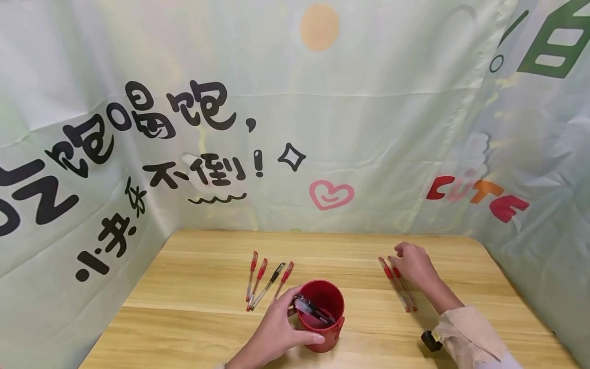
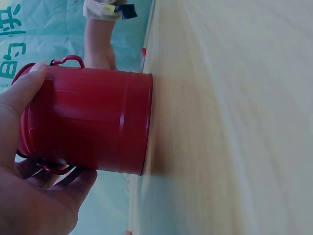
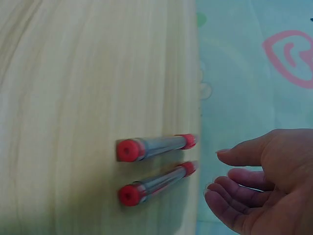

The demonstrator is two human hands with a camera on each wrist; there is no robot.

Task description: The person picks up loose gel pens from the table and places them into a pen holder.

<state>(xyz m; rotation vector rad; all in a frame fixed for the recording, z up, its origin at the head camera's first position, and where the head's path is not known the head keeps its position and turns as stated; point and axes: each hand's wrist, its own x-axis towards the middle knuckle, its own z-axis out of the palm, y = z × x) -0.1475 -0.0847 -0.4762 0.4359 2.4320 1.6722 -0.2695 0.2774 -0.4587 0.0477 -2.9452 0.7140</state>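
Note:
My left hand (image 1: 276, 330) grips a small red metal bucket (image 1: 324, 341) by its rim and side, thumb in front. The bucket stands upright on the table, and a black-capped pen (image 1: 315, 310) leans inside it. In the left wrist view the bucket (image 2: 93, 117) shows its side handles, with fingers around the lower one. My right hand (image 1: 417, 264) is over the cap ends of two red pens (image 1: 396, 287) lying side by side. In the right wrist view its thumb and fingers are apart, with nothing between them, beside the pens (image 3: 164, 147).
Left of the bucket lies a loose group of pens, several red ones (image 1: 260, 274) and a black one (image 1: 272, 282). The wooden table (image 1: 207, 266) meets a printed cloth backdrop (image 1: 369, 143) at its far edge. A black object (image 1: 430, 341) is near the right sleeve.

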